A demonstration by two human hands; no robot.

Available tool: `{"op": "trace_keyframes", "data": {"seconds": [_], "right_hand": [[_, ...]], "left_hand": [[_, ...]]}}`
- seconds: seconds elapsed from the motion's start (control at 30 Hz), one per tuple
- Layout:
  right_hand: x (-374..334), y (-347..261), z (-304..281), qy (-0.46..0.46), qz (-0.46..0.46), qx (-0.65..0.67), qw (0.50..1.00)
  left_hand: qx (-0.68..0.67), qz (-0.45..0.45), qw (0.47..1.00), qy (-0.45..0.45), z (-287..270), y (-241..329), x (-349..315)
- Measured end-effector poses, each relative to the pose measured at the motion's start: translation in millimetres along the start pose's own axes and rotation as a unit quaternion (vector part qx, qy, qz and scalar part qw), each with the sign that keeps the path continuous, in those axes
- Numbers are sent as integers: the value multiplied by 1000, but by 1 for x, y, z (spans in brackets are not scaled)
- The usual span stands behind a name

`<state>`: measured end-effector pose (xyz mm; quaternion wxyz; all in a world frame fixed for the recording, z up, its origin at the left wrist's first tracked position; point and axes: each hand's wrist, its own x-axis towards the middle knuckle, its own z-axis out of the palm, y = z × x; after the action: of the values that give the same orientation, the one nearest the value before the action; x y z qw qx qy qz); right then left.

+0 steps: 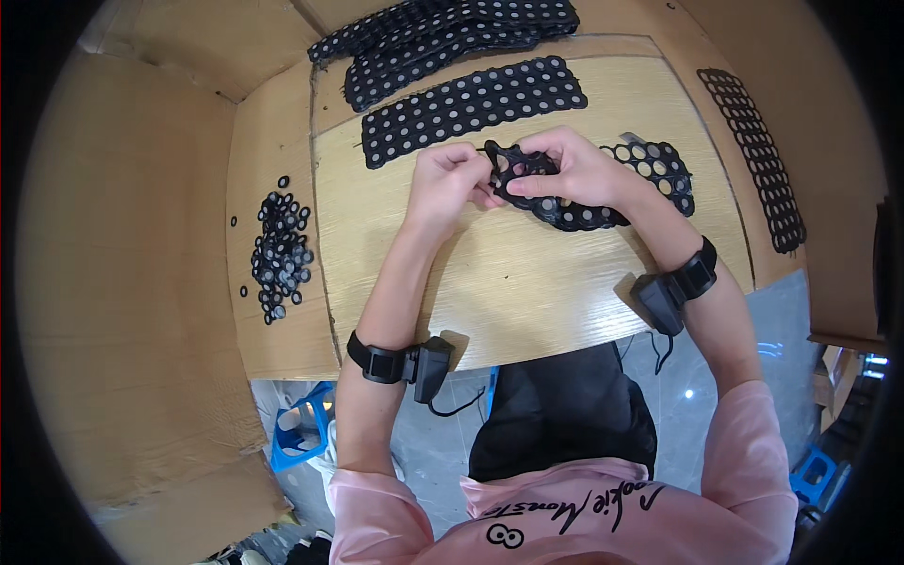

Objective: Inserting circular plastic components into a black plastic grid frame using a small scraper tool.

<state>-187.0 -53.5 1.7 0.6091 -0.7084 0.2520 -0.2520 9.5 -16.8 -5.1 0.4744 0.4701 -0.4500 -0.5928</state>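
A black flexible strip with rows of round holes (589,218) is bunched up between my two hands over the table. My right hand (582,171) grips its raised left part, thumb lying across the front. My left hand (444,181) is closed, its fingertips pinched at the strip's left end; whatever small piece they may hold is hidden. Toward the right, the strip lies on the table with its holes showing the wood through them. Small black rings with pale centres (281,247) lie in a loose pile at the left.
Behind my hands lies a flat black strip dotted with pale discs (471,108). Several similar strips (452,47) are stacked farther back. A narrow holed strip (753,155) lies at the right. Cardboard walls (141,226) flank the wooden table (508,320); a blue stool (303,438) stands below.
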Motion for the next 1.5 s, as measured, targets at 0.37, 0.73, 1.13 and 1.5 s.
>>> {"op": "trace_keyframes", "data": {"seconds": [0.37, 0.73, 1.13, 1.5], "right_hand": [[2, -7, 1, 89, 23, 19, 996], [6, 3, -6, 110, 9, -27, 994], [3, 5, -8, 97, 16, 44, 994], [-2, 2, -7, 32, -2, 40, 999]], "left_hand": [[29, 111, 956, 272, 0, 11, -2], [-64, 121, 988, 73, 23, 14, -12], [19, 118, 992, -30, 19, 1, -8], [18, 52, 998, -26, 9, -1, -6]]}}
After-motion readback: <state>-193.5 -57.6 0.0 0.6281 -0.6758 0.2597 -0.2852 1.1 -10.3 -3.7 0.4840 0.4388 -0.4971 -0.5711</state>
